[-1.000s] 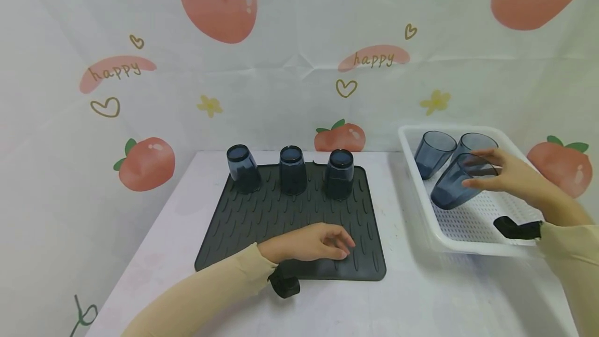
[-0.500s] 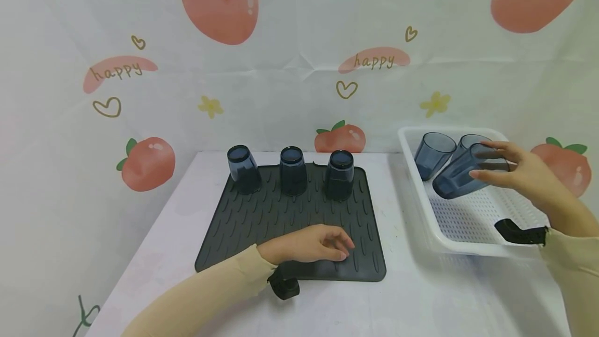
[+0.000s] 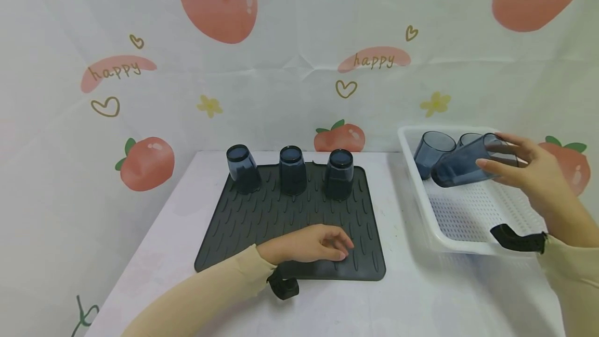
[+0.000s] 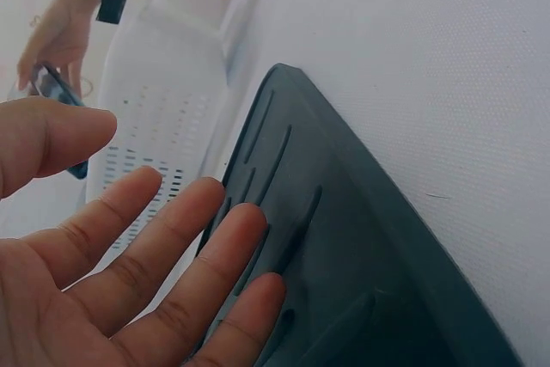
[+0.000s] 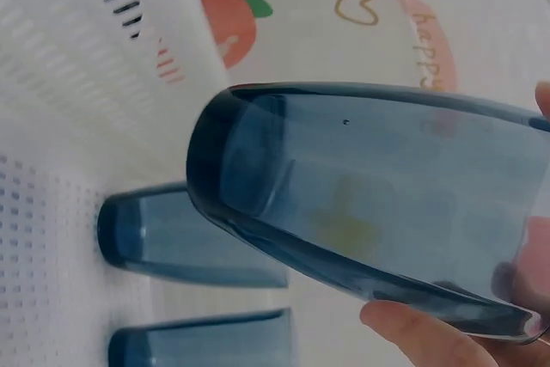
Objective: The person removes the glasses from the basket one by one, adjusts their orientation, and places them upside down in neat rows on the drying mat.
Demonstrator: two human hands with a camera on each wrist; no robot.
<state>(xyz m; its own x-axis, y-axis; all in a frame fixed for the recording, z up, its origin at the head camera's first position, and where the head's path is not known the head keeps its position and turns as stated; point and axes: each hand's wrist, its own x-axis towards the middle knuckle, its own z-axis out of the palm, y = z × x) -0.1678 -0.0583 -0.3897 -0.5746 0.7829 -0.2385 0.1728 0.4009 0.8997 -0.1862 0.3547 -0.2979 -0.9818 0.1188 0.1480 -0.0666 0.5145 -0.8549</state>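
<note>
My right hand (image 3: 538, 168) grips a blue drinking glass (image 3: 463, 163) near its rim, over the white perforated basket (image 3: 432, 222). The glass lies tilted nearly sideways, its thick base pointing left; it fills much of the right wrist view, with my thumb (image 5: 421, 333) along its lower side. Two more blue glasses, a left one (image 3: 432, 152) and a partly covered one (image 3: 468, 138), stand in the basket behind it. My left hand (image 3: 311, 243) holds nothing and hovers over the front of the black ribbed drying mat (image 3: 262, 222), fingers loosely bent.
Along the mat's back edge stand three upside-down blue glasses: a left one (image 3: 243, 170), a middle one (image 3: 293, 170) and a right one (image 3: 339, 176). A printed cloth (image 3: 271, 92) hangs behind the white table (image 3: 398, 295). The basket's raised rim borders the right side.
My right hand has lifted the glass up and to the right, tipping it further onto its side. The left hand stays in place.
</note>
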